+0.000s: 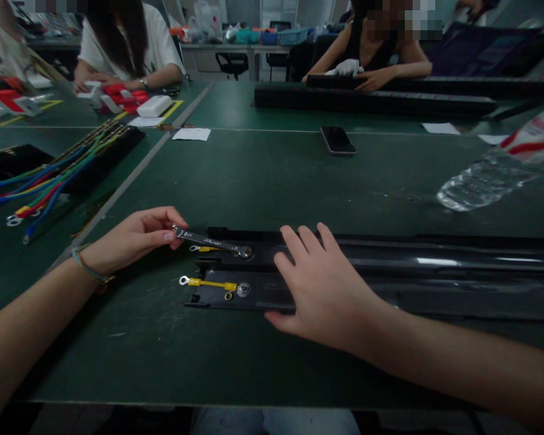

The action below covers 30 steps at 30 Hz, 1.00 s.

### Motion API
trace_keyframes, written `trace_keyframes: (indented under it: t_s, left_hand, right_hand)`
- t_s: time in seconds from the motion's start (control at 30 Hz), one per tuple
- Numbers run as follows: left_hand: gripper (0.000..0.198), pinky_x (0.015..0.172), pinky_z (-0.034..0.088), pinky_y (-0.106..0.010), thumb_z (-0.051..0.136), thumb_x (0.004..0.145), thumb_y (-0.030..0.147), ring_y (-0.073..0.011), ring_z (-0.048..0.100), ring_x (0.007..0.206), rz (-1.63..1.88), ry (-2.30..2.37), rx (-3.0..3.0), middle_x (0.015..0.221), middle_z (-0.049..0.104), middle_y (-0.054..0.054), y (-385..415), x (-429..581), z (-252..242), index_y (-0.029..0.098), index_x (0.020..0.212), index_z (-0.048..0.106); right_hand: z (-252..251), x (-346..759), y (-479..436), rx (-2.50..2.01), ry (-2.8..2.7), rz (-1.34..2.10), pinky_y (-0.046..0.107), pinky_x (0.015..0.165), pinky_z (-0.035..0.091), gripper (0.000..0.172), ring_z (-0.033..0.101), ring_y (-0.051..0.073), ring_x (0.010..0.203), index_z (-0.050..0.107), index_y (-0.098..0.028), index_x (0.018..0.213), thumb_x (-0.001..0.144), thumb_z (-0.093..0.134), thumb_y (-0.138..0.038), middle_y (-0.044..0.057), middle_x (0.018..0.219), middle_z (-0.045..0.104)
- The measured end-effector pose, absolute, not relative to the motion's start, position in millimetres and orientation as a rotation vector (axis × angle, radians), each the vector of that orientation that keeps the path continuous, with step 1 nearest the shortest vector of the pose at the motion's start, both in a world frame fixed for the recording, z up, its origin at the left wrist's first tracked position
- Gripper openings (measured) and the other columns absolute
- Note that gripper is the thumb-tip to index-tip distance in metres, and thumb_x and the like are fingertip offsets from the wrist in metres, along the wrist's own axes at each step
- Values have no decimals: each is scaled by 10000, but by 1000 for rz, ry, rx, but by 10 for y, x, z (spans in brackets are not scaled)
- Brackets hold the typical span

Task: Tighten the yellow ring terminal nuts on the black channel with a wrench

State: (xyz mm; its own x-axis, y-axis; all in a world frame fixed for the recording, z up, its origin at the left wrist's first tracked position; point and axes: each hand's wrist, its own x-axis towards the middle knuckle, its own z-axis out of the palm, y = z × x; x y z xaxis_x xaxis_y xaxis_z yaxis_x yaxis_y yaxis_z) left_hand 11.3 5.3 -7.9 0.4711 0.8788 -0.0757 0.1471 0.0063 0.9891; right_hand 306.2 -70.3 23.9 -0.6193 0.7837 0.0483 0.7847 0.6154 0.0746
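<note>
A long black metal rail [390,272] lies across the green table [263,181] in front of me. My left hand [136,238] pinches the end of a small ratchet wrench [211,241], whose head sits on a bolt at the rail's left end. My right hand [321,284] lies flat on the rail with fingers spread, pressing it down. A short yellow wire with ring terminals [208,283] rests on the rail's near flange beside a nut and washer [242,290]. A second yellow terminal peeks out under the wrench.
A bundle of coloured wires [49,181] lies on a black tray at the left. A phone [338,140] lies face down mid-table, a plastic water bottle [494,172] on its side at right. Two other people work at the far side, with another black rail [372,99].
</note>
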Motion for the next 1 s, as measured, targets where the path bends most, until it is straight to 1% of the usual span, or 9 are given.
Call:
trace_keyframes:
  t_s: [0.17, 0.37, 0.7, 1.0]
  left_hand:
    - [158, 521, 394, -208, 634, 656, 157, -112, 498, 575, 689, 915, 1497, 664, 555, -5, 72, 45, -115, 178, 799, 569]
    - [170, 531, 383, -226, 623, 622, 115, -122, 486, 580, 635, 825, 1533, 652, 539, 3, 70, 31, -116, 182, 766, 563]
    - [165, 546, 378, -237, 625, 631, 123, -130, 483, 589, 636, 812, 1534, 658, 537, -1, 70, 26, -129, 178, 772, 558]
    - [145, 542, 378, -240, 623, 636, 169, -138, 474, 596, 647, 864, 1556, 658, 540, -7, 51, 48, -105, 187, 772, 573]
  right_hand:
    - [244, 3065, -702, -1374, -2815, -137, 557, 930, 188, 633, 333, 385, 1145, 555, -101, 1025, 681, 410, -612, 234, 1283, 369]
    - [246, 3063, -699, -1376, -2813, -158, 557, 930, 185, 636, 338, 386, 1138, 558, -101, 1023, 676, 413, -615, 233, 1281, 372]
    - [238, 3061, -697, -1366, -2804, -145, 560, 929, 188, 629, 341, 391, 1135, 558, -98, 1016, 680, 409, -609, 237, 1276, 373]
    - [227, 3063, -698, -1368, -2818, -163, 559, 928, 184, 643, 331, 384, 1147, 554, -108, 1035, 684, 389, -621, 230, 1284, 372]
